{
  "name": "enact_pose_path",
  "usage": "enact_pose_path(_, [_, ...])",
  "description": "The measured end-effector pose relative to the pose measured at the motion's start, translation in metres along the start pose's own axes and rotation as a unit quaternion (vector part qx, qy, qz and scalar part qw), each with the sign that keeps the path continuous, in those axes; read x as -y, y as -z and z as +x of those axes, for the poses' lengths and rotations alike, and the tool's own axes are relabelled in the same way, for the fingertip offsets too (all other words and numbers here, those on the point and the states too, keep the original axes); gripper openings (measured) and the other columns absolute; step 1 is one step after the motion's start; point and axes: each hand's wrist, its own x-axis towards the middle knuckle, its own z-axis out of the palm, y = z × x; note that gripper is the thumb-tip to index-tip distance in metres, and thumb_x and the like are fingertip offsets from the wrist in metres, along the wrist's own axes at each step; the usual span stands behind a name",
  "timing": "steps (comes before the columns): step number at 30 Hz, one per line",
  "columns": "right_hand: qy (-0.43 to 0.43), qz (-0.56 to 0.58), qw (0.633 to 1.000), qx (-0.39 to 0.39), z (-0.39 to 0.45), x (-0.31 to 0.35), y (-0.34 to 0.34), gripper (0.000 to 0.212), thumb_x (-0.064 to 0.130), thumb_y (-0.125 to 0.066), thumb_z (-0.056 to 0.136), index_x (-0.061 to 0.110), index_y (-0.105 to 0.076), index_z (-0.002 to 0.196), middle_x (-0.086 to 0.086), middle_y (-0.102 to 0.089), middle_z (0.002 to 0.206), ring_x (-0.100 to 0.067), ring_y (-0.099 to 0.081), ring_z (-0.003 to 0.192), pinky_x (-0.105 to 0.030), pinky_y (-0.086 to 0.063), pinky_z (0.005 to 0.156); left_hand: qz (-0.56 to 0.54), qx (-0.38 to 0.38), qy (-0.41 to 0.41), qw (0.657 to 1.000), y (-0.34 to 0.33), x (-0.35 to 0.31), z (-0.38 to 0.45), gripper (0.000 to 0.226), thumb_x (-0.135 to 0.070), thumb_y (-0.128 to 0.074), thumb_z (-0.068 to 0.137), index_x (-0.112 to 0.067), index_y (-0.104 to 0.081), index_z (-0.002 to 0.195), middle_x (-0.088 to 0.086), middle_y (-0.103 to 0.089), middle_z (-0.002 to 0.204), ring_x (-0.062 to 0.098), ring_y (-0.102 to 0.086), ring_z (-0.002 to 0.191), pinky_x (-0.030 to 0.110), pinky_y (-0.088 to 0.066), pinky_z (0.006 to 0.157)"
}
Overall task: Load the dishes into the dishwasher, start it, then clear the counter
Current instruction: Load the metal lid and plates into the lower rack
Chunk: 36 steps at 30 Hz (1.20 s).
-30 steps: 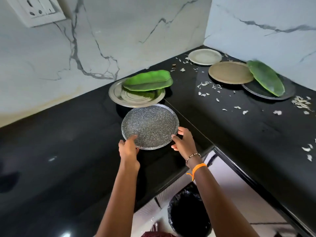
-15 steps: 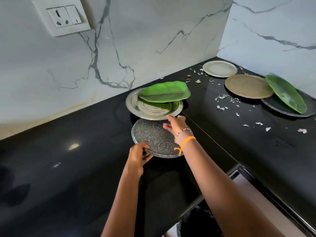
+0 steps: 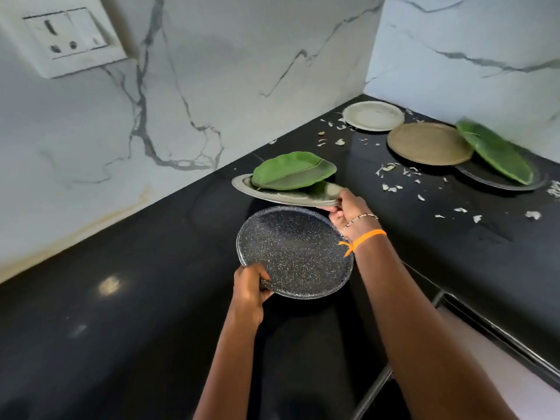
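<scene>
Since the earlier frames, the steel plate [image 3: 288, 192] had come up off the bench [image 3: 121, 313] at its near edge, and the speckled plate [image 3: 295, 253] had tipped up toward the person.

From the head view, the right hand [image 3: 348, 212] pinched the near rim of the steel plate, thumb on top and fingers underneath, wrist bent back, forearm reaching across the speckled plate's right side. A green leaf plate [image 3: 294, 171] rode on the steel one, tilted with it. The left hand [image 3: 250, 281] gripped the speckled plate's near-left rim, fingers curled over the edge, arm reaching straight forward.

Stacking looked like the step in hand. Done well, the steel plate would be kept close to level so the leaf plate could not slide off, then set squarely onto the speckled one. 3 more plates, 1 carrying another leaf plate [image 3: 494, 153], waited at the far corner among white scraps [image 3: 394, 172]. No dishwasher was clearly visible.
</scene>
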Motion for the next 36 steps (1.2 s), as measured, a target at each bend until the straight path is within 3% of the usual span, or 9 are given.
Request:
enact_pose_path(5, [-0.028, 0.044, 0.998, 0.027, -0.018, 0.011, 0.059, 0.027, 0.004, -0.031, 0.09, 0.007, -0.034, 0.063, -0.004, -0.041, 0.036, -0.003, -0.03, 0.023, -0.007, -0.018, 0.025, 0.026, -0.004, 0.006, 1.0, -0.019, 0.006, 0.006, 0.022, 0.009, -0.037, 0.075, -0.009, -0.042, 0.064, 0.004, -0.045, 0.065, 0.016, -0.044, 0.061, 0.03, -0.045, 0.059])
enact_pose_path(10, [-0.055, 0.07, 0.996, 0.032, -0.028, 0.009, 0.113, 0.023, 0.009, -0.035, 0.09, 0.009, -0.037, 0.067, 0.005, -0.052, 0.079, -0.002, -0.034, 0.024, -0.008, -0.022, 0.023, 0.041, -0.009, 0.022, 0.999, -0.028, 0.019, -0.009, 0.018, 0.006, -0.042, 0.078, -0.009, -0.048, 0.069, 0.005, -0.049, 0.07, 0.018, -0.047, 0.066, 0.03, -0.042, 0.061])
enact_pose_path(12, [-0.067, 0.078, 0.994, 0.041, -0.037, 0.006, 0.133, 0.017, 0.01, -0.034, 0.09, 0.008, -0.041, 0.075, -0.006, -0.056, 0.102, -0.003, -0.034, 0.023, -0.008, -0.023, 0.023, 0.05, -0.003, 0.02, 0.999, -0.032, 0.024, -0.018, 0.016, 0.004, -0.043, 0.079, -0.009, -0.049, 0.071, 0.006, -0.051, 0.072, 0.018, -0.048, 0.067, 0.03, -0.042, 0.062])
enact_pose_path(15, [-0.069, 0.091, 0.992, 0.054, -0.06, 0.003, 0.157, 0.023, 0.009, -0.027, 0.091, 0.0, -0.043, 0.076, -0.027, -0.063, 0.074, -0.003, -0.032, 0.021, -0.01, -0.027, 0.023, 0.062, 0.007, 0.017, 0.998, -0.036, 0.032, -0.034, 0.015, 0.003, -0.045, 0.08, -0.008, -0.052, 0.072, 0.007, -0.053, 0.074, 0.019, -0.05, 0.069, 0.031, -0.043, 0.063])
enact_pose_path(18, [-0.042, 0.118, 0.991, 0.044, -0.087, -0.003, 0.179, 0.027, 0.006, -0.026, 0.091, -0.002, -0.042, 0.071, -0.022, -0.059, 0.049, -0.003, -0.038, 0.022, -0.01, -0.027, 0.023, 0.085, 0.009, 0.004, 0.996, -0.038, 0.044, -0.049, 0.018, 0.003, -0.043, 0.08, -0.008, -0.052, 0.068, 0.008, -0.052, 0.074, 0.02, -0.049, 0.068, 0.03, -0.042, 0.062])
enact_pose_path(21, [-0.03, 0.16, 0.986, 0.034, -0.114, -0.021, 0.225, 0.024, 0.007, -0.029, 0.091, 0.0, -0.043, 0.072, -0.023, -0.059, 0.061, -0.003, -0.035, 0.023, -0.01, -0.026, 0.023, 0.105, 0.022, -0.023, 0.994, -0.042, 0.067, -0.082, 0.022, 0.003, -0.042, 0.079, -0.008, -0.05, 0.062, 0.006, -0.051, 0.068, 0.019, -0.047, 0.064, 0.028, -0.038, 0.058])
enact_pose_path(27, [0.029, 0.257, 0.966, -0.02, -0.221, -0.077, 0.333, 0.029, 0.007, -0.031, 0.092, 0.012, -0.034, 0.064, 0.005, -0.037, 0.035, -0.005, -0.032, 0.023, -0.01, -0.021, 0.022, 0.149, 0.08, -0.035, 0.985, -0.047, 0.136, -0.165, 0.02, 0.005, -0.043, 0.068, -0.011, -0.05, 0.058, 0.007, -0.048, 0.067, 0.024, -0.047, 0.072, 0.032, -0.04, 0.068])
enact_pose_path(31, [0.068, 0.25, 0.959, -0.112, -0.309, -0.127, 0.418, 0.029, 0.007, -0.035, 0.092, 0.009, -0.043, 0.064, 0.003, -0.045, 0.036, -0.004, -0.03, 0.021, -0.009, -0.018, 0.021, 0.204, 0.153, -0.031, 0.966, -0.055, 0.191, -0.244, 0.017, 0.005, -0.045, 0.077, -0.009, -0.053, 0.071, 0.007, -0.049, 0.066, 0.02, -0.044, 0.056, 0.016, -0.036, 0.042])
enact_pose_path(36, [0.102, 0.271, 0.93, -0.226, -0.412, -0.201, 0.514, 0.029, 0.006, -0.036, 0.09, 0.011, -0.037, 0.062, 0.003, -0.039, 0.034, -0.004, -0.021, 0.019, -0.011, -0.016, 0.02, 0.313, 0.289, -0.027, 0.904, -0.056, 0.261, -0.328, 0.012, 0.003, -0.055, 0.078, -0.007, -0.061, 0.081, 0.006, -0.057, 0.069, 0.019, -0.049, 0.063, 0.025, -0.039, 0.055])
